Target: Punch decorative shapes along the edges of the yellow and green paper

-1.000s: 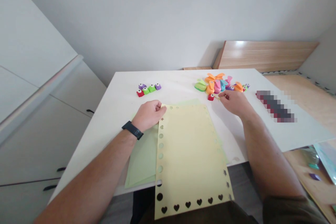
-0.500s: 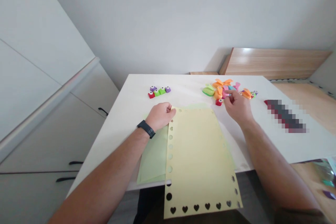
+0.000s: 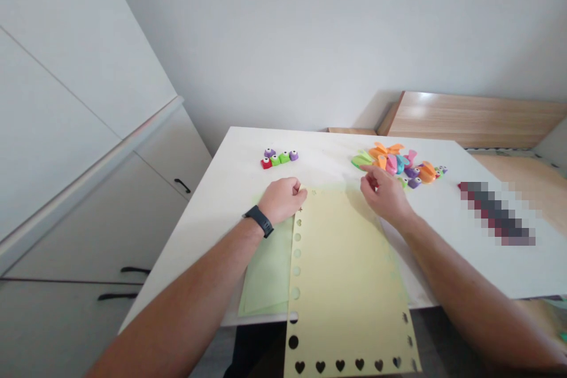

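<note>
My left hand [image 3: 282,198], with a dark wristband [image 3: 259,220], pinches the top left corner of a yellow sheet of paper [image 3: 345,271]. Cut-out hearts run along the sheet's bottom edge, and circles and other shapes line its sides. The lower part overhangs the table's front edge. My right hand [image 3: 386,196] is closed beside the sheet's top right corner, fingers curled and index finger pointing left. Whatever it holds is hidden. Pale green sheets [image 3: 268,271] lie under the yellow one.
Small red, green and purple craft punches [image 3: 284,157] stand at the table's back left. Several larger orange, pink, blue and green punches [image 3: 390,156] are heaped at back right, with small ones beside them. A blurred-out dark object [image 3: 496,212] lies on the right of the white table [image 3: 204,207].
My right hand has moved left and towards me, from the punch heap to the sheet's top right corner. The red punch that was beside it is out of sight. My left hand keeps its pinch.
</note>
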`<state>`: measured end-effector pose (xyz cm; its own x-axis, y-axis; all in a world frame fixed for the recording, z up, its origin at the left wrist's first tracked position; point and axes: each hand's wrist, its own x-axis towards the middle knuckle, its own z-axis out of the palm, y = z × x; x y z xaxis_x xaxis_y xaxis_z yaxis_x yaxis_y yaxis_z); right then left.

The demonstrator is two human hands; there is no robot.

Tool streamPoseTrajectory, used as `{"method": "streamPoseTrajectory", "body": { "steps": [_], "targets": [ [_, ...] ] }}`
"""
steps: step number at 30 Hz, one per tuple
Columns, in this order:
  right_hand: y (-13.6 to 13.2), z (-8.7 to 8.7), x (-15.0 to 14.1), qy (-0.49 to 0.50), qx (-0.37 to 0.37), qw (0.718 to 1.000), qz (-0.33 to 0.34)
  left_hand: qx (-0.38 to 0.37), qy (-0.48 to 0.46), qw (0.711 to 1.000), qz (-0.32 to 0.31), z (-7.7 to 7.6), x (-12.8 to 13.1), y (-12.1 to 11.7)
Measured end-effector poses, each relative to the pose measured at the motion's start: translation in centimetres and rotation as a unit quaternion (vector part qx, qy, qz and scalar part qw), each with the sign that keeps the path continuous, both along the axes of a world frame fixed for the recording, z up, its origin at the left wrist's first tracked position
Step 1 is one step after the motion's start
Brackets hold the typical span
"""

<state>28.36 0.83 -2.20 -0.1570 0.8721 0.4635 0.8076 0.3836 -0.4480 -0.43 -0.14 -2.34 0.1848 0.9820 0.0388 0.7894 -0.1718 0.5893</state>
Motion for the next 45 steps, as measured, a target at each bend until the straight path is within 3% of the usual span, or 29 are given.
{"method": "streamPoseTrajectory", "body": {
  "steps": [4, 8, 14, 19, 24, 29, 34, 39, 45],
  "targets": [
    [1.2, 1.8, -3.0, -0.035, -0.004, 0.997, 0.062, -0.002, 0.001, 1.000, 0.001, -0.1, 0.0, 0.0],
    [4.4, 2.8, -7.4, -0.076, -0.035, 0.990, 0.113, -0.005, 0.001, 1.000, 0.001, -0.1, 0.0, 0.0],
    [9.7, 1.6, -14.2, -0.132, -0.090, 0.982, 0.100, -0.004, 0.000, 1.000, 0.005, 0.2, 0.0, -0.1],
    [11.5, 0.4, -16.5, -0.124, -0.123, 0.981, 0.080, -0.007, 0.003, 1.000, 0.007, 0.4, 0.1, -0.1],
    [10.8, 1.0, -13.7, -0.066, -0.121, 0.987, 0.079, -0.011, 0.004, 1.000, 0.013, 0.5, 0.1, -0.2],
    [7.7, 2.7, -6.7, 0.005, -0.179, 0.979, 0.093, -0.021, -0.013, 1.000, 0.011, 0.3, 0.0, 0.0],
    [4.4, 3.0, -1.1, 0.019, -0.200, 0.979, 0.046, -0.019, -0.018, 0.999, 0.025, 0.3, -0.4, 0.4],
    [3.2, 1.6, 0.8, 0.004, -0.172, 0.985, -0.018, -0.044, -0.040, 0.997, 0.041, 0.3, -0.8, 0.8],
    [3.1, 0.7, 0.7, -0.038, -0.149, 0.988, -0.027, -0.061, -0.083, 0.994, 0.032, 0.2, -0.9, 0.7]
  ]
}}
